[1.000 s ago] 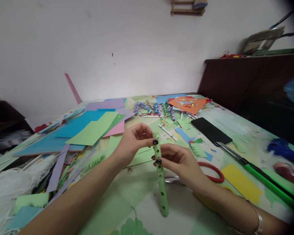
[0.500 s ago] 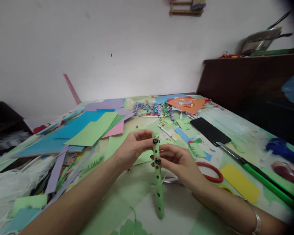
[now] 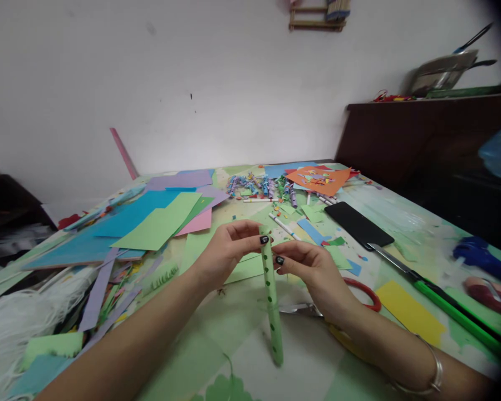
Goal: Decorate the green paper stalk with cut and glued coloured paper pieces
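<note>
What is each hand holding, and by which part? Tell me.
The left hand pinches the green spotted tube near its upper end. The right hand is close beside it; whether it touches cannot be told.

Glossy black polish (image 3: 264, 240) coats the thumbnails of the left hand (image 3: 227, 253) and the right hand (image 3: 317, 273). A thin, shiny, silver-coloured bangle (image 3: 438, 372) circles the right forearm (image 3: 386, 351), toward four o'clock. The left forearm (image 3: 144, 326), toward eight o'clock, is bare and slender.
</note>
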A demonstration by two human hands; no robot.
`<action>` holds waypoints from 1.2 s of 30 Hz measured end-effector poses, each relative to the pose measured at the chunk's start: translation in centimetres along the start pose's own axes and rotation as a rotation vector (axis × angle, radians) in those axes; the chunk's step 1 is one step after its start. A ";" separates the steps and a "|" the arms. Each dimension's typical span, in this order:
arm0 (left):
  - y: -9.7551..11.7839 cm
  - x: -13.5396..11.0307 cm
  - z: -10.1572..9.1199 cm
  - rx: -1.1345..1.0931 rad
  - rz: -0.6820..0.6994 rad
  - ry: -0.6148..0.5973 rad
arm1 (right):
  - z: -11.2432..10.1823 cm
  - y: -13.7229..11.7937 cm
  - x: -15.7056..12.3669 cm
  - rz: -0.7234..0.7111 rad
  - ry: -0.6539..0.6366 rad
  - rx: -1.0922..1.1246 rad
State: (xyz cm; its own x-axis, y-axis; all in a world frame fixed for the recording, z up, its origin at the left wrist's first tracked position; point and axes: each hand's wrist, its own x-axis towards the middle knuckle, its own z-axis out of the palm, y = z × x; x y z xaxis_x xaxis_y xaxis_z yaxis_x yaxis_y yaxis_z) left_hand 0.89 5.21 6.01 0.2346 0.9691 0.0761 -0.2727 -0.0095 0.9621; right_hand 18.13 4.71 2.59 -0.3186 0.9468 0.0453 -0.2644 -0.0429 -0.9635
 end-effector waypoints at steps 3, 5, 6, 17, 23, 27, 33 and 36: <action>0.0 0.1 -0.1 0.037 0.040 0.050 | -0.4 -0.1 0.0 -0.018 0.030 0.029; 0.0 0.1 -0.2 0.055 0.034 0.085 | -0.6 -0.2 0.0 -0.022 0.045 0.092; 0.0 0.1 -0.3 0.065 0.029 0.095 | -0.6 -0.3 0.0 -0.024 0.055 0.130; 0.0 0.2 -0.2 0.106 0.055 0.129 | -0.4 -0.8 -0.4 -0.089 0.075 0.270; 0.0 0.3 -0.3 0.097 0.054 0.140 | -0.1 -1.3 -1.0 -0.132 0.016 0.181; 0.2 0.2 -0.1 0.069 0.048 0.149 | -0.2 -0.9 -1.2 -0.156 -0.056 0.078; 0.2 -0.2 0.5 0.008 0.061 0.127 | -0.3 -0.2 -1.1 -0.042 -0.196 0.072; 0.4 -0.5 0.9 0.008 0.078 0.095 | 0.1 -0.5 -1.2 0.016 -0.280 0.056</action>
State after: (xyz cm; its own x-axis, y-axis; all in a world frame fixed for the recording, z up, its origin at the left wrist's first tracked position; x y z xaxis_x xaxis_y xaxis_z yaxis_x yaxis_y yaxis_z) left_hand 1.54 4.50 6.59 0.1230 0.9844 0.1260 -0.2794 -0.0875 0.9562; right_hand 18.55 3.51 3.03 -0.5597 0.8215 0.1089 -0.3051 -0.0821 -0.9488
